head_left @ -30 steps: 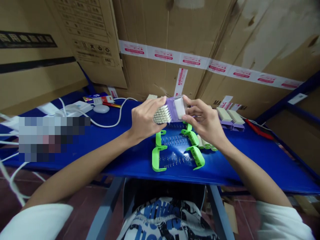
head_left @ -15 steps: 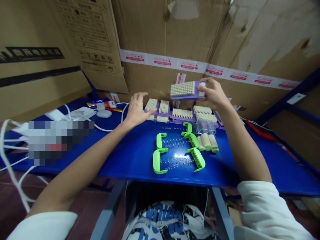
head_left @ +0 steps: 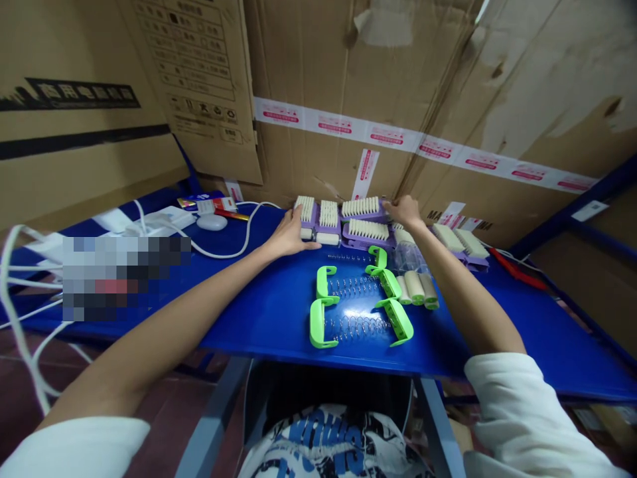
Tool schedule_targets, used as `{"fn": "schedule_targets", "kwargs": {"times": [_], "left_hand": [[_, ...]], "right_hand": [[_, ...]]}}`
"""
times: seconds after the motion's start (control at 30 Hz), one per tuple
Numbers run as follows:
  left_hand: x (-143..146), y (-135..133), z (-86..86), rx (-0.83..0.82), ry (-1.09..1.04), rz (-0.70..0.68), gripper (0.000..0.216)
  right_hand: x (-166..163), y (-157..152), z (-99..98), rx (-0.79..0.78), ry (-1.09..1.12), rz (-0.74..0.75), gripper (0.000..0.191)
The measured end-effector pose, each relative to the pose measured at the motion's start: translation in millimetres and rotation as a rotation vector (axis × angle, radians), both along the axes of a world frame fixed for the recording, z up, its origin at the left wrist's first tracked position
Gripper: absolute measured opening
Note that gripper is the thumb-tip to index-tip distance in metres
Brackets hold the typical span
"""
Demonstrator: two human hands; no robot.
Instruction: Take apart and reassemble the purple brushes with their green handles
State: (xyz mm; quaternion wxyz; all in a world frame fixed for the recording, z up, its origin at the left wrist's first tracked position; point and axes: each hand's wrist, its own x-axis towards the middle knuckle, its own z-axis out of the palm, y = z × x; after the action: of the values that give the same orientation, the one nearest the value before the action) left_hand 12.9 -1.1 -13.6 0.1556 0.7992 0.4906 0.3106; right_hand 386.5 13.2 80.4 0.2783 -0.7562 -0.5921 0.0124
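My right hand (head_left: pixel 405 211) grips the right end of a purple brush (head_left: pixel 361 207) with cream bristles, low at the back of the row. Against the left end of the row rests my left hand (head_left: pixel 291 237), fingers and thumb apart, beside the leftmost purple brush (head_left: pixel 305 209). Another upright-turned brush (head_left: pixel 328 216) is next to it, and a sideways brush (head_left: pixel 368 230) lies in front of the held one. Nearer me are bright green brackets (head_left: pixel 323 325) with metal springs (head_left: pixel 358 326) between them. Cream rollers (head_left: pixel 414 287) with green ends lie beside clear plastic pieces (head_left: pixel 411 257), partly behind my right forearm.
More brushes (head_left: pixel 460 242) lie right of my right forearm. A white mouse (head_left: pixel 212 222), white cables (head_left: pixel 219 255) and a blurred-out patch occupy the left. A red object (head_left: pixel 517 269) lies at the far right. Cardboard (head_left: pixel 323 159) walls the back of the blue table (head_left: pixel 259 312).
My right hand has lowered the brush from mid-air to the back of the row. My left hand has shifted slightly right and down against the leftmost brush. The view has moved a little.
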Motion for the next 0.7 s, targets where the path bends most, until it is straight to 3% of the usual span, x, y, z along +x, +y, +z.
{"fn": "schedule_targets", "kwargs": {"times": [0.33,0.57,0.7], "left_hand": [[-17.7,12.7,7.6,0.037,-0.05,-0.019,0.143],[-21.1,14.6,13.5,0.061,-0.015,-0.058,0.138],[-27.8,15.7,19.2,0.096,-0.008,-0.097,0.134]], "right_hand": [[-20.5,-11.5,7.8,-0.155,-0.285,0.035,0.045],[-16.1,-19.4,23.2,-0.229,-0.351,0.124,0.033],[-25.5,-15.2,19.7,-0.266,-0.362,0.162,0.043]]}}
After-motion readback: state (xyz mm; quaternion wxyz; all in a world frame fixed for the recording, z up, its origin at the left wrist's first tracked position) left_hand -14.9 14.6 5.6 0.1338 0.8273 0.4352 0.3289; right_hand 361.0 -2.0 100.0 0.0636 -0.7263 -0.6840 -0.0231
